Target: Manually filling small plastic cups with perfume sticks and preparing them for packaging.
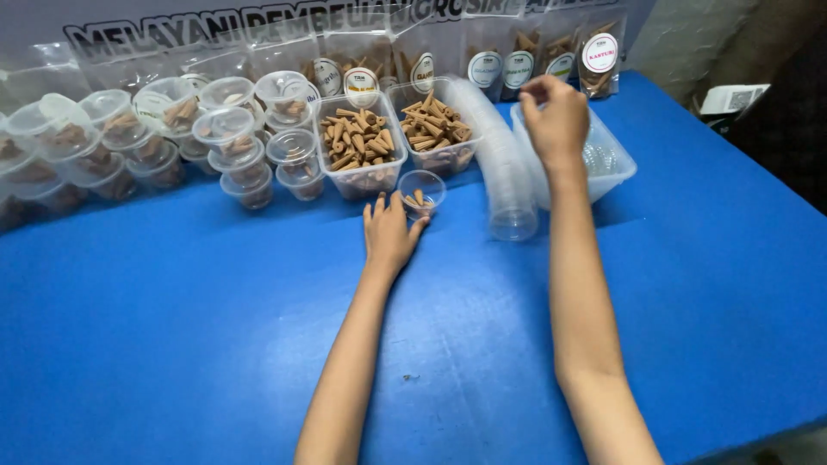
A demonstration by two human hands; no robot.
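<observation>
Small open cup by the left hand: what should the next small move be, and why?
Probably bring a lid from the clear tray to the small cup. The cup holds a few brown cones and stands uncovered; the left hand steadies it, while the right hand, fingers pinched, hovers at that tray. Whether it holds a lid is unclear.

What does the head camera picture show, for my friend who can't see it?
A person's left hand rests beside a small clear cup of brown cones on a blue table. Their right hand hovers over a clear tub near stacked cups.
</observation>
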